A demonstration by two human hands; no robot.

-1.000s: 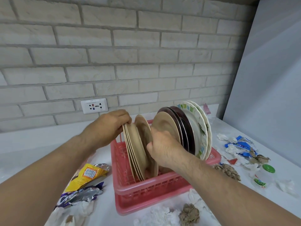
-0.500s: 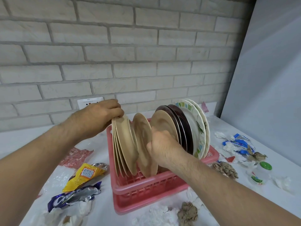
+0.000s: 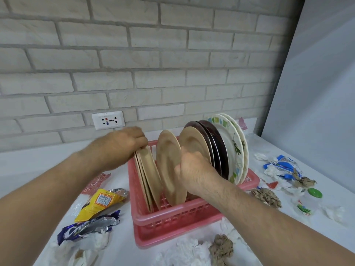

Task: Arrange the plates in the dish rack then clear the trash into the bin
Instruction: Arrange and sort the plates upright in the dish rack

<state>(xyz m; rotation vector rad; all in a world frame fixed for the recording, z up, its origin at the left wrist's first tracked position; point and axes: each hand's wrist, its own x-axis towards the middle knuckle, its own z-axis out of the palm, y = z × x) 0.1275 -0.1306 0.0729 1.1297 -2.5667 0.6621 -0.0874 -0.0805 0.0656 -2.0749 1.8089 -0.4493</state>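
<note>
Wrappers lie left of the rack. My left hand curls its fingers over the tan stack at the rack's left end; my right hand seems to pinch a lone plate mid-rack.

A wall of pale brick with grey mortar lines fills the back of the view. A white socket plate sits low on it, just above the white countertop. On the right a smooth, plain grey-white panel meets the brick at a shadowed corner and comes down to the counter, all under soft, even light.
</note>
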